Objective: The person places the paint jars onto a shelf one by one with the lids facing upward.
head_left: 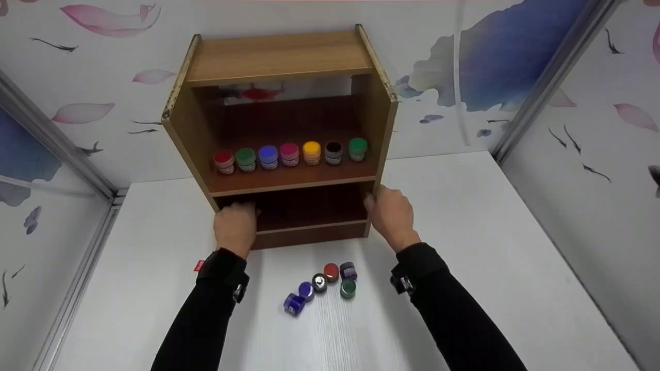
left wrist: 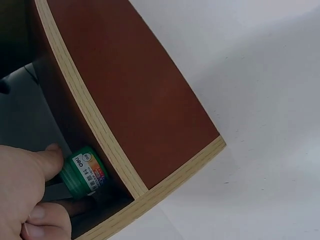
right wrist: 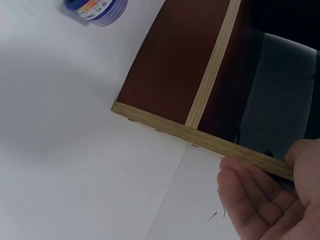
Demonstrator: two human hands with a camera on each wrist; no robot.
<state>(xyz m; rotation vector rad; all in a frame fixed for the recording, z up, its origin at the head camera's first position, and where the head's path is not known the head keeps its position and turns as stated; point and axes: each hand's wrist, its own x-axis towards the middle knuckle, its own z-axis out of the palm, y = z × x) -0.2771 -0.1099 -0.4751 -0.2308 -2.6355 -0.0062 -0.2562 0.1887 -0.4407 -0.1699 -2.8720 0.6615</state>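
A wooden shelf unit (head_left: 309, 238) stands against the back wall, with a row of paint jars (head_left: 290, 154) on its middle board. My left hand (head_left: 234, 226) reaches into the left end of the lower compartment. In the left wrist view it pinches a green paint jar (left wrist: 84, 171) between thumb and fingers, close to the side panel; part of the fingers is hidden behind the jar. My right hand (head_left: 393, 215) grips the front edge of the right side panel (right wrist: 220, 145), thumb on the inside and fingers on the outside.
Several more paint jars lie or stand on the white table in front of the unit, including a purple-blue jar (head_left: 294, 304), a red jar (head_left: 331, 272) and a dark green jar (head_left: 348, 289). A red tag (head_left: 199, 266) shows beside the left wrist. Patterned walls enclose the table.
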